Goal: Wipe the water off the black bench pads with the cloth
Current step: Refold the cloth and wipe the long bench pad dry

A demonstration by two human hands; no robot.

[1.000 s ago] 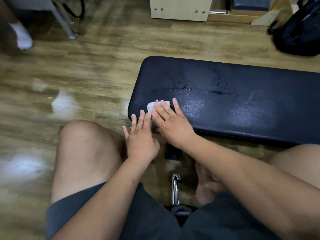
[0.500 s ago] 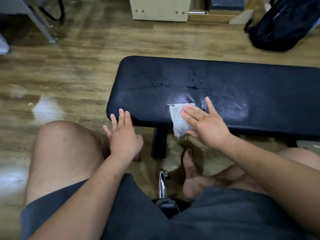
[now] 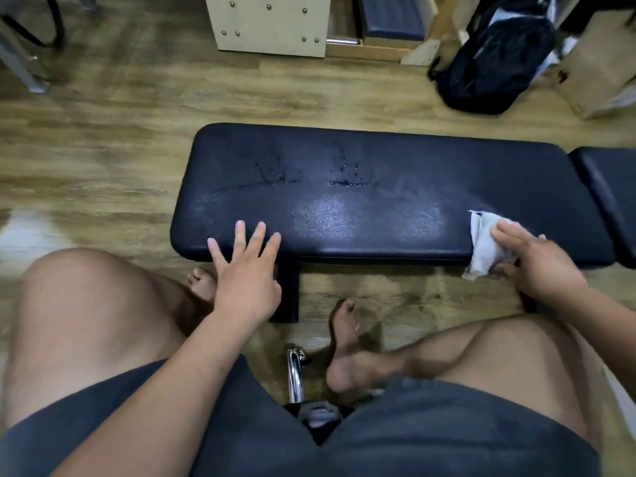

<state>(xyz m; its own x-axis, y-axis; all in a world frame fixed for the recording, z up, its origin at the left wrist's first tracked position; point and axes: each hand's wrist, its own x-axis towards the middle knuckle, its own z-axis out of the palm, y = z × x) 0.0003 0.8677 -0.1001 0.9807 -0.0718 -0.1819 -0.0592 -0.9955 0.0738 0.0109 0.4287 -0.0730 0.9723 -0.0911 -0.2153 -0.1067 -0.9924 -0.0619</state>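
Under the right hand, the cloth.

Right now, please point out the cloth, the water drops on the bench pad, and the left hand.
cloth [image 3: 481, 247], head view, its white middle.
water drops [image 3: 275, 176], head view, left wet streak.
left hand [image 3: 246, 284], head view, its back.

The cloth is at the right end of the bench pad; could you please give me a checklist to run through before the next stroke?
1. Grip: ok, the right hand grips the cloth at the bench pad's right front edge.
2. Contact: not ok, part of the cloth hangs over the edge.
3. Path: ok, the left hand rests open at the front left, off the wet strip.
4. Dryness: not ok, water droplets lie across the far middle.
5. Dryness of the second pad: cannot tell.
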